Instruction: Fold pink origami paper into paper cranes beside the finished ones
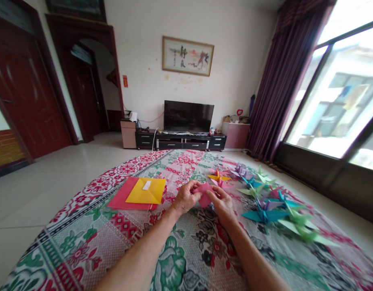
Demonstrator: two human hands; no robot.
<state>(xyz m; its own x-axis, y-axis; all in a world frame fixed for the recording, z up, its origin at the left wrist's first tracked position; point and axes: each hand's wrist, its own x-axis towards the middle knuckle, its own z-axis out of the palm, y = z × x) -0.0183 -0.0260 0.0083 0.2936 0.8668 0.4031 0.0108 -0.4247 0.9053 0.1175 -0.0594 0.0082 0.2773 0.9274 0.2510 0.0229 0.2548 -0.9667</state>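
Observation:
A small folded piece of pink paper (204, 195) is held above the table between both hands. My left hand (188, 197) pinches its left edge, and my right hand (220, 199) grips the right side with the thumb on top. Just beyond the fingers stand a pink paper crane (220, 184) and a yellow-orange paper crane (218, 176). Left of my hands lies a yellow paper packet (147, 192) with a white label, on top of red-pink paper (121, 195).
Several folded cranes in blue, green and purple crowd the right of the table, among them a blue crane (267, 214) and a light green crane (304, 228). A patterned cloth (138, 246) covers the round table. Past its far edge stand a television (189, 116) and a low cabinet (171, 143).

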